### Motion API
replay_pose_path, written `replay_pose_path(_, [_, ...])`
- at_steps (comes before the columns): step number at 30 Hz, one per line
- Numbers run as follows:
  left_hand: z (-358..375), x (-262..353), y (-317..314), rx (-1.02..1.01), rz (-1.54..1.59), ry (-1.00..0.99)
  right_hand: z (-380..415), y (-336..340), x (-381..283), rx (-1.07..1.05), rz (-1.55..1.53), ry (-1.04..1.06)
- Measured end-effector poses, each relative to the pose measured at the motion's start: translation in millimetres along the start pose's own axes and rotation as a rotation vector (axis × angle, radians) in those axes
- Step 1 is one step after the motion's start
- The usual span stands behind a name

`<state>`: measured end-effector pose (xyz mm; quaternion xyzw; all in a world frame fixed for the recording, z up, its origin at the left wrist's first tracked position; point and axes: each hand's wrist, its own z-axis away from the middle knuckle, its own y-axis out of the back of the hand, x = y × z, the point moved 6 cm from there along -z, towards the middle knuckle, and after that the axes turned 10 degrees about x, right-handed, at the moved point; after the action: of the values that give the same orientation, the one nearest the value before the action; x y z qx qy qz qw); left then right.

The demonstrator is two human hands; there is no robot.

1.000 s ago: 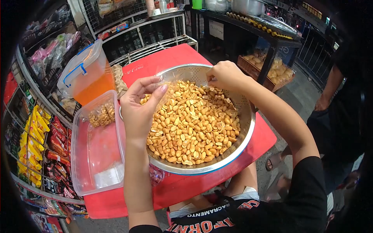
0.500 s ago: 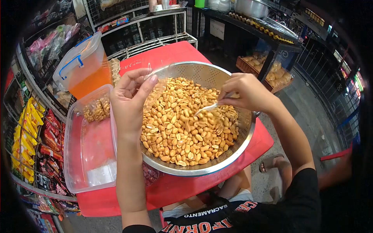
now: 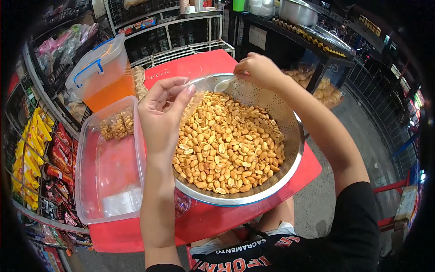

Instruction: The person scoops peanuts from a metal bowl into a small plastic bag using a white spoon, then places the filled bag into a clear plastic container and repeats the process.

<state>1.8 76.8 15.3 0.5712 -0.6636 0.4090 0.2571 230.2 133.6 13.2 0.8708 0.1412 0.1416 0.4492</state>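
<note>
A large perforated metal colander [image 3: 277,102] holds a heap of roasted peanuts [image 3: 231,149]. Over its left side, my left hand [image 3: 164,102] pinches the edge of a small clear plastic bag [image 3: 197,97] between thumb and fingers; the bag hangs partly behind that hand. My right hand [image 3: 262,71] is at the colander's far rim, closed around the handle of a pale spoon [image 3: 224,85]. The spoon's bowl is close to the bag's upper edge, above the peanuts.
A clear plastic tub [image 3: 78,181] with several filled peanut bags [image 3: 118,124] stands left on the red table [image 3: 204,229]. Behind it is a lidded container of orange liquid [image 3: 106,93]. Racks of snack packets [image 3: 29,158] line the left side. Bagged bread [image 3: 327,90] sits back right.
My right hand has moved left and away from me, lifting the spoon from the peanuts to beside the bag. My left hand still pinches the bag in nearly the same place.
</note>
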Motion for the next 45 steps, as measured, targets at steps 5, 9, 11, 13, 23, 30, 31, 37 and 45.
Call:
replay_pose_path(5, [0, 1, 0, -0.001, -0.008, -0.023, 3, -25, -33, -0.188, -0.189, 0.071])
replay_pose_path(9, [-1, 0, 0, -0.005, -0.017, -0.037, 12, -12, -33, -0.281, -0.295, -0.007])
replay_pose_path(11, [0, 0, 0, 0.003, -0.02, -0.006, 20, 1, -39, -0.306, -0.36, -0.019])
replay_pose_path(13, [0, 1, 1, 0.004, -0.031, -0.007, 28, 6, -38, -0.294, -0.367, 0.018])
replay_pose_path(23, [0, -1, 0, 0.001, -0.034, -0.03, 70, 83, -54, -0.19, -0.288, 0.151])
replay_pose_path(30, [0, 1, -1, -0.005, -0.015, -0.03, 37, 69, -1, 0.173, 0.077, -0.078])
replay_pose_path(31, [1, 1, -2, -0.005, -0.018, -0.025, 31, 61, -1, 0.176, 0.075, -0.078])
replay_pose_path(37, [0, 2, 0, -0.035, -0.04, -0.029, 0, 21, -31, 0.244, 0.141, 0.127])
replay_pose_path(45, [1, 1, -1, -0.013, -0.023, -0.034, 12, 5, -9, -0.047, 0.071, 0.101])
